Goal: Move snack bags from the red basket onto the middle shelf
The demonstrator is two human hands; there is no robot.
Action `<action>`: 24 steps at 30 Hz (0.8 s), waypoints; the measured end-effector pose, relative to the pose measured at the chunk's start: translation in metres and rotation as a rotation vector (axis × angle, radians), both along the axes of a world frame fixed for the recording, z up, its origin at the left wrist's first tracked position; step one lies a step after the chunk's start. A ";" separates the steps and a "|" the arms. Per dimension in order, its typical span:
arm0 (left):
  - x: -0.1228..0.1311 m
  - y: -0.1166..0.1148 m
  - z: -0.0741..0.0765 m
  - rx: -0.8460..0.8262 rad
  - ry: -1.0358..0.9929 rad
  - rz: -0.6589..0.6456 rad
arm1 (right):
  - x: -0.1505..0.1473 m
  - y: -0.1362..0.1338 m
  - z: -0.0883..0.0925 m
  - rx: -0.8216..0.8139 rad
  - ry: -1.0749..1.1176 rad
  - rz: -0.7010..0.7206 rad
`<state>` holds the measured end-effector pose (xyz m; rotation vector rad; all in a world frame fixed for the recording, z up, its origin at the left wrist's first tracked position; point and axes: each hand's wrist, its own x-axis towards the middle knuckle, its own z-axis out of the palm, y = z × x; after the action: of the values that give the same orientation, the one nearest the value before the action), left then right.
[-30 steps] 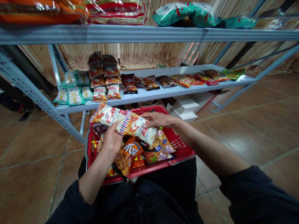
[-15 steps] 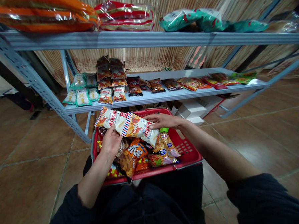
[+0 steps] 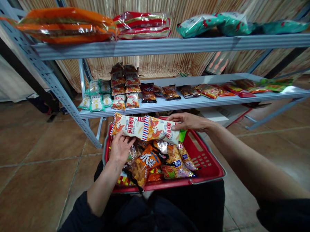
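Two white-and-orange snack bags (image 3: 158, 128) lie end to end between my hands, above a red shopping basket (image 3: 212, 173). My left hand (image 3: 121, 147) supports the left bag from below, its fingers partly hidden behind it. On the other side my right hand (image 3: 188, 123) pinches the right bag's end between thumb and fingers. Beneath them in the basket are an orange-and-brown snack bag (image 3: 145, 163), a yellowish snack bag with blue labels (image 3: 175, 163) and other packets. The basket rests against my lap.
A blue-grey metal shelf (image 3: 151, 47) stands in front. Its lower board carries stacked brown-and-white bags (image 3: 124, 84), green-white packets (image 3: 95, 101) and a row of dark and red packets (image 3: 171, 92). Above lie large orange (image 3: 69, 25) and teal bags (image 3: 215, 23). White boxes (image 3: 214, 114) sit below.
The view has shifted, so shelf and basket appear further right. The two bags have been raised slightly and levelled toward the shelf, still in both hands.
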<state>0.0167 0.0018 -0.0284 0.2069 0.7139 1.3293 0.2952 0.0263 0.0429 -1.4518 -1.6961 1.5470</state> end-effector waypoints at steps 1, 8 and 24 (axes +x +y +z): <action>-0.004 0.000 0.000 0.013 -0.013 -0.009 | 0.002 0.003 0.006 0.002 -0.027 0.005; -0.026 -0.007 0.001 0.000 0.132 -0.023 | 0.010 0.038 0.037 0.123 -0.258 0.082; -0.030 0.022 0.016 0.160 0.613 -0.621 | -0.071 0.112 0.051 0.643 -0.644 0.554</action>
<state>-0.0137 0.0233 -0.0126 0.9163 0.9505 0.7124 0.2239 0.1384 0.0935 -1.2349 -2.8113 0.5877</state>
